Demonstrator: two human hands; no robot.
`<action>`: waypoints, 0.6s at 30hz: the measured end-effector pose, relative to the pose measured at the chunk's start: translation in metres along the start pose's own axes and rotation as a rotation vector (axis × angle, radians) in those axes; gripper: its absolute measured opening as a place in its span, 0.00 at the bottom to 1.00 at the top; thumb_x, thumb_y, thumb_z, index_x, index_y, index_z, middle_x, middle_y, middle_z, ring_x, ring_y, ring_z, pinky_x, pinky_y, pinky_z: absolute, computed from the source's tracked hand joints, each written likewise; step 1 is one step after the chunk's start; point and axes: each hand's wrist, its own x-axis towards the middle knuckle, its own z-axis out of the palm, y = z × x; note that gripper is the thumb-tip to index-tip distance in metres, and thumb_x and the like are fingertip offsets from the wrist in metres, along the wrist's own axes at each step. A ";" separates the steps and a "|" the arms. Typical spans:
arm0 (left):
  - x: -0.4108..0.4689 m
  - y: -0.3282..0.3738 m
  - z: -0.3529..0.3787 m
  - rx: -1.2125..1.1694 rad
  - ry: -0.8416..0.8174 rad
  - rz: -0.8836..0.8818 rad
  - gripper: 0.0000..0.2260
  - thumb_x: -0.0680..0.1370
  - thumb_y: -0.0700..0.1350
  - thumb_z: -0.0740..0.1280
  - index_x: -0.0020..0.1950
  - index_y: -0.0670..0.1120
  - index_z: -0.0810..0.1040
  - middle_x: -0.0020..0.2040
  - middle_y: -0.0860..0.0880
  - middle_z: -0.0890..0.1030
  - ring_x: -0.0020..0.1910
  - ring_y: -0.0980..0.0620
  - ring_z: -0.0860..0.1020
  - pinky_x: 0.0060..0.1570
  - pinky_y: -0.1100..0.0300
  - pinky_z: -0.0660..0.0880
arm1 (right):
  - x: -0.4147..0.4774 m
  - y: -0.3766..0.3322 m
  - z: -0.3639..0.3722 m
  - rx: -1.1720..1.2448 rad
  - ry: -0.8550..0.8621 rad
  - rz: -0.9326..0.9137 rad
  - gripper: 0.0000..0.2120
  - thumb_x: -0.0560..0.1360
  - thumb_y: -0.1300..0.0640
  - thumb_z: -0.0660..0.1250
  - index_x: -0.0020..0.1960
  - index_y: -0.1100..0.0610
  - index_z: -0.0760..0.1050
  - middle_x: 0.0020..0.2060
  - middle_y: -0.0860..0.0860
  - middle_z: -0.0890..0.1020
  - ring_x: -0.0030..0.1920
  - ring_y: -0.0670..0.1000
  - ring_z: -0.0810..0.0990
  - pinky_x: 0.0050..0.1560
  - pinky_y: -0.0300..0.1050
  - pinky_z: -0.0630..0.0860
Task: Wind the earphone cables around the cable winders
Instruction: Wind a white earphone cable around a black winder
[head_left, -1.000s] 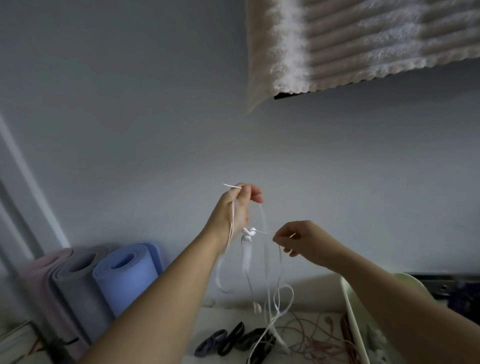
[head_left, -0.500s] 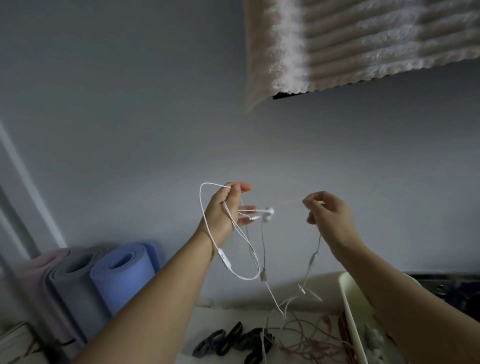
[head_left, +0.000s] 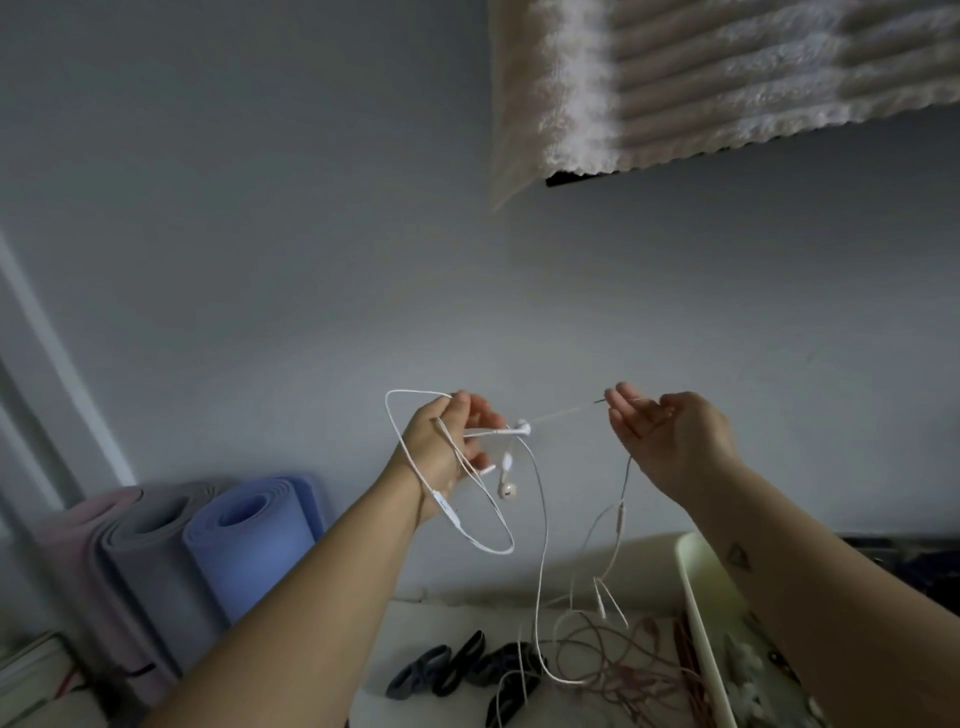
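Note:
My left hand (head_left: 447, 447) is raised before the wall and grips a white earphone cable (head_left: 540, 519). The cable loops over the back of that hand, and one earbud (head_left: 506, 488) dangles below the fingers. A thin strand runs from beside the left fingers across to my right hand (head_left: 670, 441), which pinches it between thumb and fingertips. Another cable with an inline remote (head_left: 620, 519) hangs from the right hand down to the table. Several dark cable winders (head_left: 462, 667) lie on the white table below, beside a tangle of reddish cables (head_left: 639, 670).
A pale tray (head_left: 698, 587) with small items stands at the right under my right forearm. Rolled mats, blue (head_left: 249, 540) and grey (head_left: 156, 551), lean at the left. A fluffy striped towel (head_left: 701, 88) hangs on the wall above.
My hands have moved apart and the right one has risen, stretching a strand taut between them. The loop round my left hand has widened and an earbud has dropped below it.

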 end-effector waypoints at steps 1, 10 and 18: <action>0.001 -0.002 -0.002 0.003 0.007 -0.004 0.15 0.85 0.43 0.51 0.42 0.43 0.71 0.39 0.45 0.76 0.17 0.61 0.66 0.22 0.68 0.67 | 0.001 0.001 -0.002 0.005 0.026 -0.017 0.16 0.80 0.64 0.45 0.38 0.64 0.67 0.40 0.59 0.79 0.43 0.57 0.81 0.52 0.49 0.74; 0.011 -0.019 -0.017 0.557 0.184 0.075 0.17 0.84 0.40 0.53 0.37 0.47 0.71 0.34 0.51 0.75 0.32 0.56 0.70 0.36 0.61 0.68 | 0.005 0.018 -0.008 -0.220 0.108 -0.087 0.11 0.79 0.66 0.50 0.41 0.61 0.66 0.17 0.51 0.64 0.41 0.58 0.79 0.49 0.53 0.77; 0.006 0.007 -0.007 0.549 0.015 0.269 0.16 0.84 0.45 0.53 0.40 0.49 0.75 0.40 0.47 0.78 0.32 0.56 0.68 0.34 0.64 0.67 | 0.006 0.042 -0.039 -1.266 -0.126 0.135 0.05 0.78 0.65 0.60 0.46 0.65 0.73 0.27 0.55 0.71 0.29 0.53 0.76 0.35 0.44 0.76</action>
